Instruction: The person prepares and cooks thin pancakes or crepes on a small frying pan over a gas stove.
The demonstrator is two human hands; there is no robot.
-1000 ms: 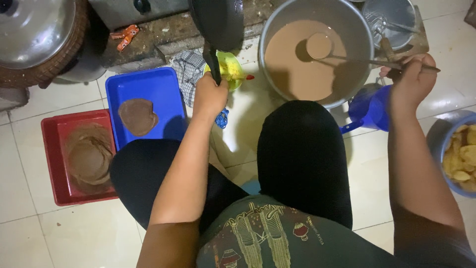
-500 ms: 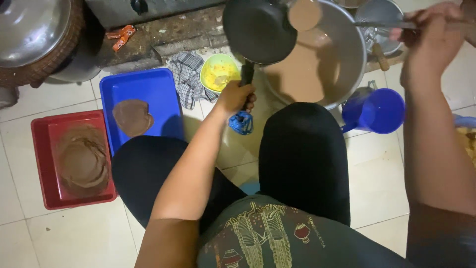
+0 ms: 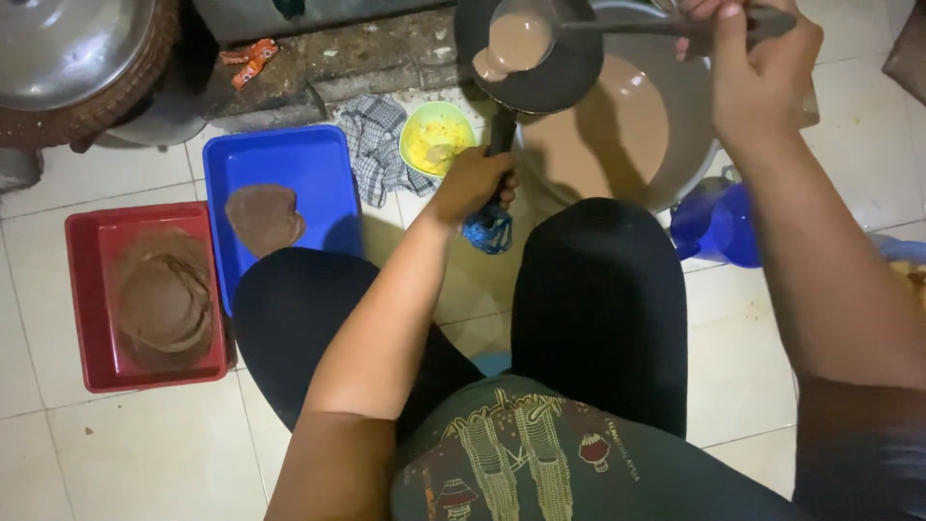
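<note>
A dark pan (image 3: 540, 68) is held by its handle in the left hand (image 3: 470, 183), the fingers wrapped tight round the grip; the pan is raised above the near-left edge of a large pot (image 3: 675, 145) of light brown batter (image 3: 608, 135). A ladle (image 3: 521, 43) is gripped by its long handle in the right hand (image 3: 757, 68), fingers curled closed round it, at the far right. The ladle's bowl, full of batter, is tipped over the pan, and batter hangs at its lip. A blue scrubber (image 3: 489, 230) is seen just below the left hand. A small yellow-green bowl (image 3: 436, 140) is set on the floor left of the pan, beside a checked cloth (image 3: 378, 145). Farther left, a blue tray (image 3: 289, 164) carries one brown pancake (image 3: 263, 217), and a red tray (image 3: 87, 289) beside it carries a stack of pancakes (image 3: 166, 299). A blue jug (image 3: 719, 224) stands near the pot, to its right. A metal lid (image 3: 68, 43) is seen at the far left.
</note>
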